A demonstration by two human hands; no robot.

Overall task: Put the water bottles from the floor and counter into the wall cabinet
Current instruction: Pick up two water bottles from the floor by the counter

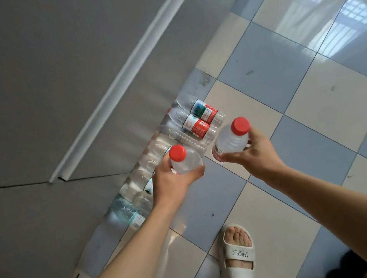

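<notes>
Checkered floor tiles [290,88], pale blue and cream, glossy, window reflection at upper right. Small dark specks on several tiles. Grey cabinet front [36,78] fills left side; pale strip handle [124,76] runs diagonally across it. Foot in off-white strap sandal [239,259] on tiles at bottom centre, lettering on strap. Dark fuzzy object [347,268] at bottom right corner, unclear.

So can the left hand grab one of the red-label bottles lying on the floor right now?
Probably not: the left hand already holds a red-capped bottle, so its grip is taken. The red-label bottles lie unobstructed ahead.
</notes>
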